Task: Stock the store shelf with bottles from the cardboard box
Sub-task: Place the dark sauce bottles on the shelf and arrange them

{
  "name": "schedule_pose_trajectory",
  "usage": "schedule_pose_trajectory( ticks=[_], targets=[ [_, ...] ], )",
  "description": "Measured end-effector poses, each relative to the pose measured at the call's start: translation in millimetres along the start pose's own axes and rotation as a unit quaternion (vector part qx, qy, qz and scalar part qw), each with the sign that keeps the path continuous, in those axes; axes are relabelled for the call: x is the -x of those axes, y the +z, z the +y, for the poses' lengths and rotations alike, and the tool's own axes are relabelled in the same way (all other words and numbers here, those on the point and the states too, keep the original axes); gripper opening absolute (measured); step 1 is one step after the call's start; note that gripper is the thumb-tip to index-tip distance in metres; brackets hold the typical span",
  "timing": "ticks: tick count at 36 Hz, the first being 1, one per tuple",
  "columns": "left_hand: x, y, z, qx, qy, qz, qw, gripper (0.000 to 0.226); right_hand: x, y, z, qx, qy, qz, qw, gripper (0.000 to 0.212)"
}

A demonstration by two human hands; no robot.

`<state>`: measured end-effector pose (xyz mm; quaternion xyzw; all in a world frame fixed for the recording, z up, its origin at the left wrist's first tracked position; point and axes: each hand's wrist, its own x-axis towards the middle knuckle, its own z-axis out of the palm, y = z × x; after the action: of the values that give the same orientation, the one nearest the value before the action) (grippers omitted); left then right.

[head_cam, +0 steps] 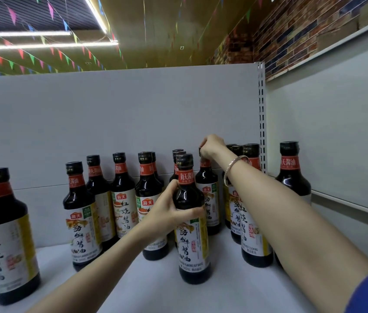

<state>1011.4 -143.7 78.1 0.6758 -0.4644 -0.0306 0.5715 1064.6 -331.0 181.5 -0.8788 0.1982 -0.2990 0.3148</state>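
Several dark soy sauce bottles with white and yellow labels stand upright on the white shelf (235,290). My left hand (167,208) grips the shoulder of the front middle bottle (192,240), which stands on the shelf. Behind it, my right hand (211,146) pinches the cap of a bottle (210,199) farther back. A bracelet sits on my right wrist. The cardboard box is out of view.
A lone bottle (7,240) stands at the front left, another (291,175) at the far right beside the slotted upright (261,123). The grey back panel (115,114) closes the shelf behind. Bare shelf surface lies at the front between the bottles.
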Motion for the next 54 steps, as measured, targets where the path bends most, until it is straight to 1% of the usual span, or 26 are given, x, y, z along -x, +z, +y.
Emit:
schedule_pose_trajectory(
  ticks=[4,7,9,10,12,13,14,15,17,19,20,22,24,27,29,31,33,35,39,45,48,54],
  targets=[
    [-0.7,-1.5,0.6,-0.006,-0.006,-0.007,1.000,0.052,1.5,-1.7,0.0,0.009,0.001,-0.031,0.999,0.030],
    [-0.1,-2.5,0.9,-0.010,-0.008,-0.009,1.000,0.055,1.8,-3.9,0.5,0.016,0.004,-0.035,0.999,0.030],
    [0.9,-4.1,0.4,-0.033,-0.011,-0.020,0.999,0.065,3.1,-5.0,0.9,0.001,0.008,-0.046,0.999,0.034],
    [1.6,-5.3,-0.5,-0.051,-0.017,-0.028,0.998,0.073,4.5,-5.9,0.1,-0.014,0.009,-0.048,0.999,0.040],
    [3.6,-7.8,-2.6,-0.074,-0.041,-0.044,0.995,0.088,7.9,-8.9,-3.7,-0.018,0.003,-0.021,1.000,0.053],
    [4.4,-8.5,-3.4,-0.081,-0.047,-0.047,0.995,0.092,10.6,-11.7,-7.1,-0.014,-0.011,0.004,1.000,0.053],
    [4.6,-8.9,-4.2,-0.087,-0.050,-0.044,0.994,0.094,14.7,-14.9,-11.3,-0.019,-0.031,0.029,0.999,0.047],
    [4.7,-8.2,-3.8,-0.090,-0.048,-0.037,0.994,0.094,18.7,-18.4,-16.3,-0.034,-0.052,0.048,0.997,0.039],
    [4.5,-4.9,-1.8,-0.092,-0.043,-0.021,0.995,0.089,33.9,-28.1,-24.9,-0.084,-0.089,0.056,0.991,0.024],
    [3.4,1.9,0.2,-0.089,-0.038,-0.008,0.995,0.078,53.4,-38.9,-32.2,-0.125,-0.115,0.029,0.985,0.020],
    [1.6,6.2,0.3,-0.087,-0.036,-0.002,0.996,0.075,62.7,-44.3,-34.3,-0.128,-0.121,0.002,0.984,0.023],
    [-0.6,16.0,-0.5,-0.087,-0.029,0.013,0.996,0.072,77.3,-50.9,-34.4,-0.103,-0.127,-0.051,0.985,0.029],
    [-4.2,25.6,-2.3,-0.085,-0.029,0.026,0.996,0.074,84.7,-54.6,-28.8,-0.063,-0.128,-0.086,0.986,0.034],
    [-12.5,36.8,-4.9,-0.066,-0.040,0.037,0.996,0.077,91.7,-56.4,-17.7,0.021,-0.130,-0.127,0.983,0.040],
    [-17.7,43.1,-7.1,-0.066,-0.042,0.053,0.996,0.083,95.4,-55.7,-10.5,0.065,-0.127,-0.134,0.981,0.038],
    [-21.8,48.8,-8.6,-0.067,-0.040,0.066,0.995,0.086,98.9,-54.8,-4.7,0.085,-0.123,-0.116,0.982,0.037],
    [-25.5,54.1,-10.7,-0.065,-0.036,0.072,0.995,0.085,101.8,-53.9,-0.1,0.093,-0.119,-0.088,0.985,0.039],
    [-28.2,58.9,-10.7,-0.073,-0.030,0.078,0.994,0.083,101.8,-50.9,3.4,0.071,-0.114,-0.069,0.989,0.042],
    [-30.5,69.6,-14.5,-0.097,-0.014,0.118,0.988,0.084,99.1,-45.1,8.2,0.019,-0.115,-0.040,0.992,0.038],
    [-22.4,74.5,-17.4,-0.112,0.026,0.174,0.978,0.083,93.6,-39.2,12.2,0.019,-0.119,-0.014,0.993,0.032],
    [-15.0,69.1,-17.7,-0.090,0.039,0.192,0.977,0.076,91.0,-35.9,13.1,0.034,-0.117,0.004,0.993,0.034],
    [4.4,43.9,-11.6,-0.103,0.075,0.238,0.963,0.053,89.2,-29.2,9.7,0.055,-0.099,0.009,0.994,0.041]
  ],
)
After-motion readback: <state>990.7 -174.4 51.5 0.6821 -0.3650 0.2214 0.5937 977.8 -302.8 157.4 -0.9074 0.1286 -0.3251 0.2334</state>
